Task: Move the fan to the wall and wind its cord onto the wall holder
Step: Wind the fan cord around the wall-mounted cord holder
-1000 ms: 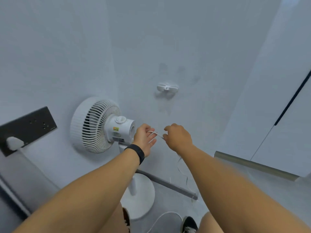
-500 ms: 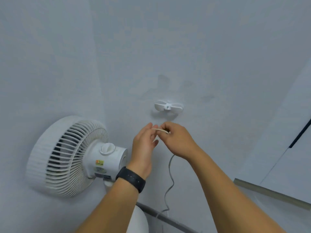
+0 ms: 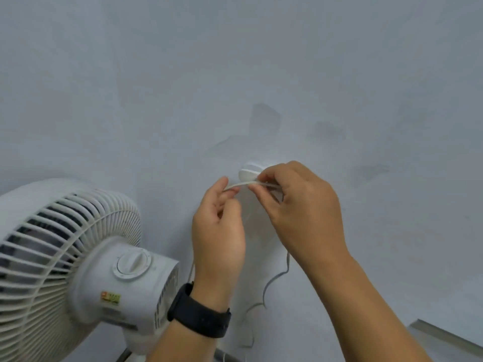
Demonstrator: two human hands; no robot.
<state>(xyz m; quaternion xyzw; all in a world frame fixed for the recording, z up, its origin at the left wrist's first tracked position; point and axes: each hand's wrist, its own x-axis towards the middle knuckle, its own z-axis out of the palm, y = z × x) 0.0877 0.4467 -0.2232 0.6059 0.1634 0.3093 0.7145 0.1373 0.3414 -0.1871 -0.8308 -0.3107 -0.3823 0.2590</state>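
Note:
The white pedestal fan (image 3: pixel 65 257) stands at the lower left, close to the pale wall. A thin white cord (image 3: pixel 241 183) is stretched between my two hands just below the small white wall holder (image 3: pixel 249 172). My left hand (image 3: pixel 218 231), a black band on its wrist, pinches the cord's left end. My right hand (image 3: pixel 298 205) pinches the cord at the holder and covers the holder's right side. More cord (image 3: pixel 274 279) hangs down the wall below my right hand.
The pale wall (image 3: pixel 235 74) fills most of the view, with a few darker patched marks above the holder. A grey skirting strip (image 3: pixel 444 335) runs along the lower right corner. The fan's control knob (image 3: pixel 133 262) faces up on the motor housing.
Both hands rose with the cord from below the holder up to it. The view moved closer and higher, so the fan's base, the floor and the wall socket dropped out of view.

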